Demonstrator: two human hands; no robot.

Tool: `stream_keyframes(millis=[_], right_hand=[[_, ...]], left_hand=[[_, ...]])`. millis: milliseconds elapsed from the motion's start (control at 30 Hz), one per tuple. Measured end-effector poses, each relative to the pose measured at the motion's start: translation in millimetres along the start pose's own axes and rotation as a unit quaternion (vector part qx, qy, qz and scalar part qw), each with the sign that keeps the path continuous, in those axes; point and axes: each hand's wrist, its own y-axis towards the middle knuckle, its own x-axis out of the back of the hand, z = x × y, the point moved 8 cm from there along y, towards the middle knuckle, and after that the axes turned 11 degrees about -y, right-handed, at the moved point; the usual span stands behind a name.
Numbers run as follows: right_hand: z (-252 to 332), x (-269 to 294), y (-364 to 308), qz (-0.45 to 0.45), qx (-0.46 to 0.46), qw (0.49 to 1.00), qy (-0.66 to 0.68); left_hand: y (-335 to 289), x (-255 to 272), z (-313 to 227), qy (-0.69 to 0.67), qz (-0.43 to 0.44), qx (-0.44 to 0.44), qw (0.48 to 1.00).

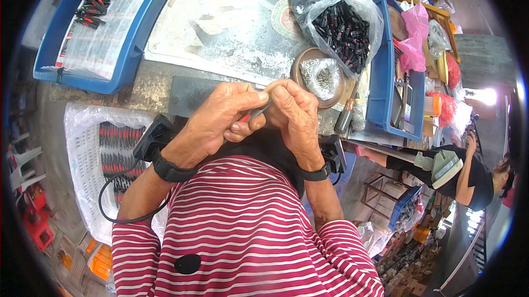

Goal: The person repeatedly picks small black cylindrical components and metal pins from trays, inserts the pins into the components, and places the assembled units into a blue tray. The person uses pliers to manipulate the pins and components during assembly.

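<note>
My left hand (215, 120) is closed around a small red-and-black handled piece (246, 117) with a greyish part toward its end. Fingers cover most of it, so its exact kind does not show. Close against it, my right hand (295, 110) has thumb and forefinger pinched together at the piece's far end; anything tiny between those fingertips is hidden. Both hands are above the near edge of the workbench, over a dark flat plate (190, 95). Just beyond my right hand, a round brown dish (301, 71) holds a plastic bag of small metal parts (322, 76).
A clear bag of black-and-red parts (341, 35) stands behind the dish, with a red-and-black-handled screwdriver (345, 116) nearby. Blue trays (129, 57) flank the bench. A white basket (82, 175) of red-and-black pieces sits left. Another person (476, 178) is at far right.
</note>
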Motion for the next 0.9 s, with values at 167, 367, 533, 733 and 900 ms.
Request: stream_keyframes(millis=[167,367,533,733,900], right_hand=[[0.6,2.8,1.4,-0.010,0.016,1.000,-0.010],[2.9,2.3,2.4,0.002,0.025,1.000,0.002],[-0.9,1.8,1.2,-0.037,0.037,0.999,-0.001],[-3.0,2.6,2.8,-0.046,0.046,0.998,-0.017],[-1.1,-0.7,7.5,0.004,0.030,1.000,0.001]], left_hand=[[-0.2,-3.1,3.3,-0.011,0.009,0.004,1.000],[-1.1,-3.6,4.9,-0.022,0.015,0.000,1.000],[-0.7,-1.1,4.7,-0.018,0.008,-0.009,1.000],[-1.2,1.4,2.0,0.005,0.001,-0.019,1.000],[-1.1,2.8,3.7,0.008,-0.018,-0.029,0.999]])
